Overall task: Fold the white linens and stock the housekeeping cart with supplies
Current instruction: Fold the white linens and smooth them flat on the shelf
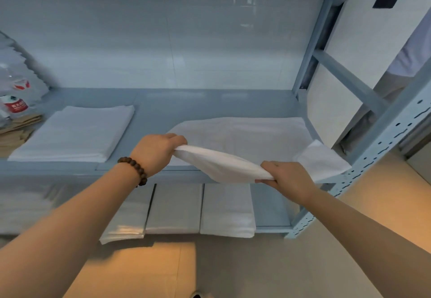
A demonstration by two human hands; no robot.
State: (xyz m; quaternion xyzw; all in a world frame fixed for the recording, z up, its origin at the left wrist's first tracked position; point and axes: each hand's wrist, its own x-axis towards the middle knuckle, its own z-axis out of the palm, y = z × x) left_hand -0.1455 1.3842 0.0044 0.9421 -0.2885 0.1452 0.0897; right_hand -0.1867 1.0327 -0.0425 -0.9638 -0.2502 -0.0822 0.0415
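Though pale walls fill the upper half of the frame, the biggest thing is a blue-grey metal rack (382, 139), its punched upright running down the right side. Its middle shelf (210, 101) crosses the frame from left to right, and a tan and grey floor (233, 269) lies along the bottom.

A white cloth (245, 134) is spread flat on the right half of that shelf. One of its corners hangs over the shelf's front edge at right. Its near edge is lifted off the shelf and stretched as a thick fold between the two hands at the centre of the frame.

A folded white stack (74, 132) lies flat on the left half of the shelf, well apart from the spread cloth. On the lower shelf, below the hands, a folded white pile (226, 209) sits beside plastic-wrapped packs (172, 206).

The left hand (156, 152) is curled over the upper left end of the lifted fold, gripping it. The right hand (289, 178) pinches the lower right end, fingers on top and thumb below. The fold sags slightly between them.

Clear printed packets (16, 87) lean at the far left above some brown paper items (16, 132). A brown bead bracelet (134, 166) circles the left wrist.
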